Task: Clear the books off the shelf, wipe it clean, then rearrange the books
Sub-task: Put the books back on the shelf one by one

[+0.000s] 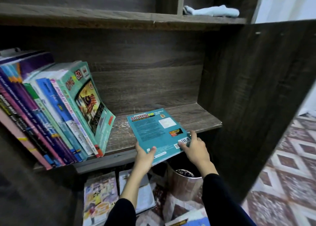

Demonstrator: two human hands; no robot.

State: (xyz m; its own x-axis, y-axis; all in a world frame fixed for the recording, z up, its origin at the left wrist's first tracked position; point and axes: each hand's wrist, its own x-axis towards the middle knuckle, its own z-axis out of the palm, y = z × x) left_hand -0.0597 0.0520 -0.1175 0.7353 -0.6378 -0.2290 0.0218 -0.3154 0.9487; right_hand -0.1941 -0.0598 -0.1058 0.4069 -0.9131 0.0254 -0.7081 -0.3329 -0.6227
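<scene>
Book (153, 131), flat, long axis pointing into shelf (196, 117), near edge gripped by left hand (145, 157) and right hand (195, 148).

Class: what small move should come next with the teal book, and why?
Probably tip the teal Strategi book upright against the leaning row of books: left hand and right hand hold its near edge, it lies flat, and the blue cloth sits aside above.
</scene>
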